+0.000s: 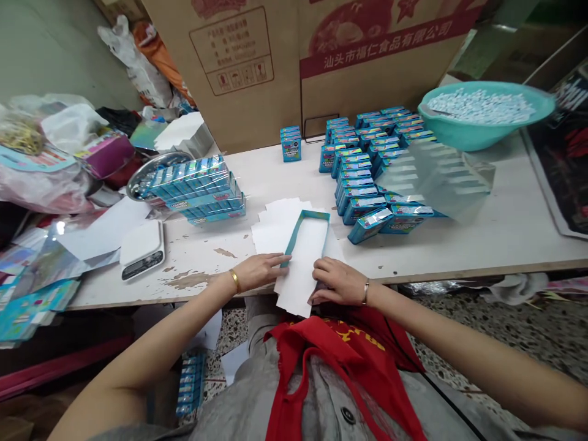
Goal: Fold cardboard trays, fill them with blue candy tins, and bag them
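An open cardboard tray (309,257), white inside with thin blue side walls, lies near the table's front edge on overlapping white sheets (271,222). Its near end is an unfolded white flap hanging toward my body. On the tray's left wall, my left hand (261,271) grips with fingers nearly straight and its thumb hidden. My right hand (340,280) is curled around the right side by the near end, fingers bent over the edge. Small blue boxes (362,205) stand in rows beyond the right hand. A clear-wrapped stack of blue boxes (197,187) sits beyond the left hand.
A white scale (143,248) lies left, near a metal bowl (138,187). A turquoise basin (482,131) of small pale pieces stands back right. Clear film (436,177) covers some boxes. Large cartons (257,116) line the back. Bags and printed sheets crowd the left.
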`<state>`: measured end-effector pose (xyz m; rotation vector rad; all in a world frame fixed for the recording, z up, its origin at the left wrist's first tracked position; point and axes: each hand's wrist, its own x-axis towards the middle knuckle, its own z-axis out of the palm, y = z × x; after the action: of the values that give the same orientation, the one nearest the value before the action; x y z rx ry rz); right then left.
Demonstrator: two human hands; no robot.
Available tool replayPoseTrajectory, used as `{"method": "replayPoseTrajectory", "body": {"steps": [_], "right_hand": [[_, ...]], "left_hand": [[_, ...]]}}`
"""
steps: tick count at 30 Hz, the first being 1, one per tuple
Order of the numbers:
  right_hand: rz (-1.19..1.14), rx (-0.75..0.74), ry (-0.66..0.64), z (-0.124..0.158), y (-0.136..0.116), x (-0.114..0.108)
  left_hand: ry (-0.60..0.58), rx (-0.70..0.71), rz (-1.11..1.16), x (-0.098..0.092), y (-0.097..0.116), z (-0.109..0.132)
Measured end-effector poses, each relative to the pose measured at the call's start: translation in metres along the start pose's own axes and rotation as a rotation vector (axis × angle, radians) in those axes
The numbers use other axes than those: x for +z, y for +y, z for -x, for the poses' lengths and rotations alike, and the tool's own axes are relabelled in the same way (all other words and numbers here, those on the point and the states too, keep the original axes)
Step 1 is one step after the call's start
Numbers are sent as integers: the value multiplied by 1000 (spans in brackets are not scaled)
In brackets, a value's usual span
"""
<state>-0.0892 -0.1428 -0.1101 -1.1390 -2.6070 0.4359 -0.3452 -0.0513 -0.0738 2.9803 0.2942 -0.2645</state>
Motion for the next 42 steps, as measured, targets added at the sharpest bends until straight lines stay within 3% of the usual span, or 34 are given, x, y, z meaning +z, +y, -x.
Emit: {"method": "replayPoseTrajectory", "body": {"steps": [7,16,21,26,29,35,37,42], "right_hand": [[9,-109,10,18,13,1],[-182,-77,97,23,20,1],[-237,-44,209,25,21,2],[-119,13,305,22,22,22],[-63,-30,349,31,25,30],[-46,-146,159,58,28,26],[-44,-146,170,59,27,28],[-189,-83,426,41,23,37]], "left_hand": [[64,44,-30,13,18,-20],[112,-14,8,17,30,-38],[138,0,60,22,39,-43],[258,-224,105,31,54,-50],[321,-362,196,35,61,-54],[396,-485,442,36,62,-61],[407,-468,512,34,59,-58],[436,-265,707,29,52,-44]]}}
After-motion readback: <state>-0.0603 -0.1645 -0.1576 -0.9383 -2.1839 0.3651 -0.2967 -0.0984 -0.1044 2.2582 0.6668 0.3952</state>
